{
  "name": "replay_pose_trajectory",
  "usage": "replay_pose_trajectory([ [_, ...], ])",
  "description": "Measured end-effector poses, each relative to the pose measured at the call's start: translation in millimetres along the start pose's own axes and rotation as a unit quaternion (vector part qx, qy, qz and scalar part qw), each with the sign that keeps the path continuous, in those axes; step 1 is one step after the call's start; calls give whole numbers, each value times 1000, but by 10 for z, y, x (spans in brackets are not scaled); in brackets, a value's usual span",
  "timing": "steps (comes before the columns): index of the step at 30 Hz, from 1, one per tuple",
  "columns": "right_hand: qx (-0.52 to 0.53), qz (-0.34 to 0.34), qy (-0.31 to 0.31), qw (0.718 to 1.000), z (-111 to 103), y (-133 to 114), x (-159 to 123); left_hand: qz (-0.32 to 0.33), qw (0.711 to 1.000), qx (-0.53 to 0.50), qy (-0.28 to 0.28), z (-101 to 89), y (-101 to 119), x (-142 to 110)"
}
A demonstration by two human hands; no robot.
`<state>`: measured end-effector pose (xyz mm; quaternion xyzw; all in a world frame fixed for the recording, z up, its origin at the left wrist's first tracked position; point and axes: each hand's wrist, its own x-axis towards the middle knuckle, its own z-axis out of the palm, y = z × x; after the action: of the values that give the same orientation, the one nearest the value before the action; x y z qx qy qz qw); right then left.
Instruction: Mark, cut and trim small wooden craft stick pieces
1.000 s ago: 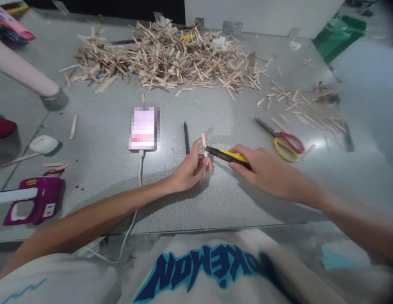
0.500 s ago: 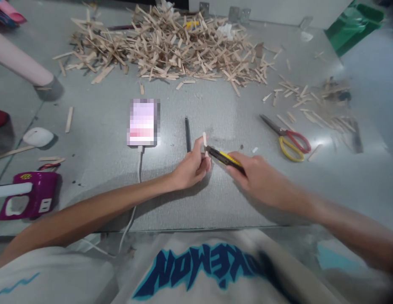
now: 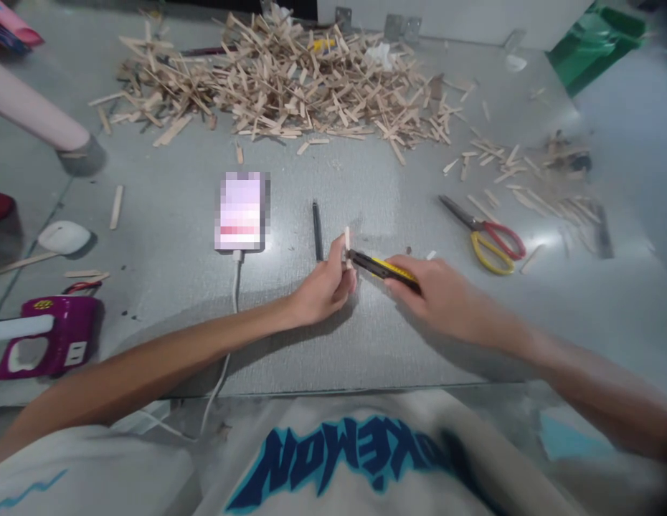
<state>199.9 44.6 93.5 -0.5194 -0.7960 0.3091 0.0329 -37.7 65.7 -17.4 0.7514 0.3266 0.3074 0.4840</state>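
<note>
Between the fingers of my left hand (image 3: 325,288) is a short, pale wooden stick (image 3: 347,240), held upright above the table. My right hand (image 3: 438,295) is closed around a yellow-and-black utility knife (image 3: 384,269). The knife's tip end meets the stick near my left fingertips; the blade itself is too small to make out. A dark pen-like rod (image 3: 317,231) lies on the table just beyond my left hand. To the right of my right hand rest scissors (image 3: 489,240) with one red and one yellow handle loop.
A large heap of wooden stick pieces (image 3: 290,86) spreads along the back. More pieces (image 3: 549,201) lie at right. A phone (image 3: 241,211) with a white cable (image 3: 236,287), a white mouse (image 3: 64,236) and a purple power socket box (image 3: 69,330) are on the left. A green bin (image 3: 597,46) stands back right.
Both hands keep nearly the same pose, the knife still against the stick. The whole view has shifted very slightly.
</note>
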Motion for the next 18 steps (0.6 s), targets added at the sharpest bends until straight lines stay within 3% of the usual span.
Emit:
replay_pose_trajectory([
  [2, 11, 38, 33, 999, 117, 4, -33, -3, 1000, -4, 6, 3, 1, 7],
  [5, 23, 35, 57, 998, 215, 18, -78, -20, 999, 0, 33, 13, 34, 24],
  [13, 15, 18, 12, 1000, -308, -44, -115, -45, 992, 71, 89, 50, 119, 2],
  [18, 24, 25, -11, 999, -400, -54, -126, -30, 991, 111, 73, 65, 90, -7],
])
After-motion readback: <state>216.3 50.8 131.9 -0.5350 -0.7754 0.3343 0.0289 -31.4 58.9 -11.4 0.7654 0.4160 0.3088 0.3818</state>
